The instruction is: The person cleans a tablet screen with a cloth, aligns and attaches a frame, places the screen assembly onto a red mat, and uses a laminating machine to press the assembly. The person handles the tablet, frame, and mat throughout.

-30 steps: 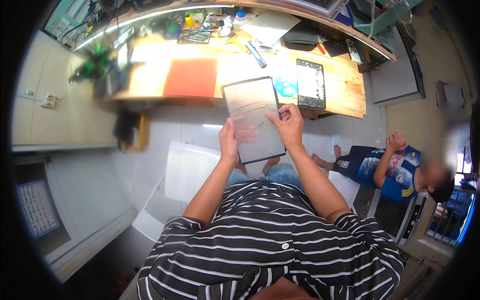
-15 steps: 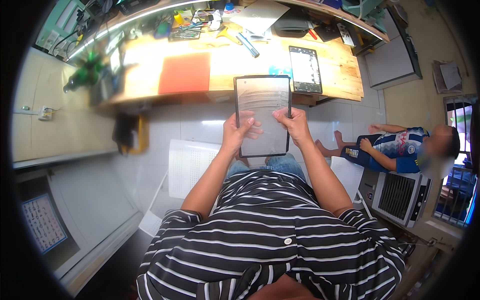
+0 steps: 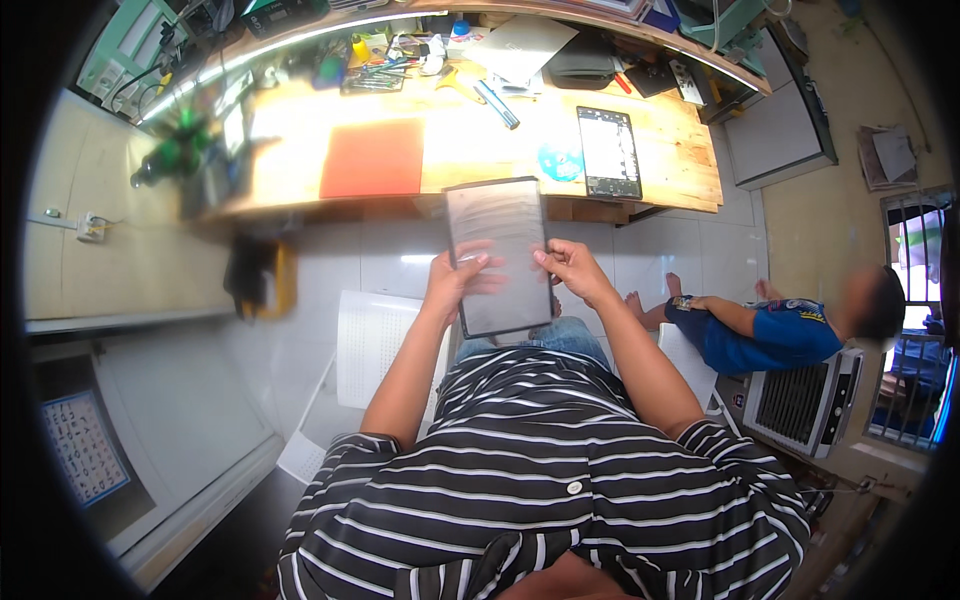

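Between my hands is a see-through tablet screen panel (image 3: 505,285) with a thin black border, held slightly tilted over my lap. Streaks run across its upper half. My left hand (image 3: 455,283) grips the left edge, thumb on the near face, fingers showing through behind it. On the opposite edge my right hand (image 3: 575,268) is closed, its thumb and fingers pinching the frame. Beyond the panel, on the wooden workbench (image 3: 470,150), lie an orange-red mat (image 3: 373,157) and an opened tablet body (image 3: 608,152) with a white middle and dark ends.
A blue disc (image 3: 560,160) and a blue-and-white tube-like tool (image 3: 497,104) lie on the bench near several small tools (image 3: 378,76). A white perforated chair (image 3: 375,330) stands at my left. At right another person (image 3: 770,325) sits beside an air cooler (image 3: 800,400).
My hands have brought the panel nearer and a little left, and it now tilts differently. The other person has turned and leaned, arm across the lap.
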`<state>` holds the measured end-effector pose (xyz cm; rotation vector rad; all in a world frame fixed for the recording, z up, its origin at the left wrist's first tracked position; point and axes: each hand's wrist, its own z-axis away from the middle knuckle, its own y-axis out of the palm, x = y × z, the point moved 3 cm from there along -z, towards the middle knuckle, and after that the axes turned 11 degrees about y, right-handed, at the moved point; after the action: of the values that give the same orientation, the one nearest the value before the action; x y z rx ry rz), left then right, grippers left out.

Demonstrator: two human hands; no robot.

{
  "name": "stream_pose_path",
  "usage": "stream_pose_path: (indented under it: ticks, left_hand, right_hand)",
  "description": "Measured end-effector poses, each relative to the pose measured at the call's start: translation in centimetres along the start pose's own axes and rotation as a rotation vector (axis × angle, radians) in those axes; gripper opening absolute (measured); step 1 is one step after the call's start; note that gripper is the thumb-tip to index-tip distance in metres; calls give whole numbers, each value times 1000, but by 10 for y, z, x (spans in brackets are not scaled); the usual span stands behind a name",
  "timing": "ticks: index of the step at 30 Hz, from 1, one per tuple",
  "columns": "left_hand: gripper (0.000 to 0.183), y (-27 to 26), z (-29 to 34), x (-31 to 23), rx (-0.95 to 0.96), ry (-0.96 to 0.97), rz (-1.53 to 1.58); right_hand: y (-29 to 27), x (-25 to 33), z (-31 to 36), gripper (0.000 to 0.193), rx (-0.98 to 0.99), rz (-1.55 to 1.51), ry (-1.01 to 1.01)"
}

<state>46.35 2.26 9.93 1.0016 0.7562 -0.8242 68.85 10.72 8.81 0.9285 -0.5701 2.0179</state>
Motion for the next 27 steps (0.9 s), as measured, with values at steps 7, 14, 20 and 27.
stream_pose_path:
  ticks: [7,14,20,27]
  left_hand:
    - [34,-85,15,19,-463,148,94]
    - [39,-142,46,27,-641,131,84]
    - [45,-111,44,23,-604,123,113]
    - [48,-59,74,16,-733,134,76]
  right_hand:
    - [-68,-141,-14,28,-236,237,237]
    - [-121,-180,12,21,-493,-19,471]
    - [-105,-55,-79,22,-361,-101,119]
    - [-120,116,-279,38,-564,91,19]
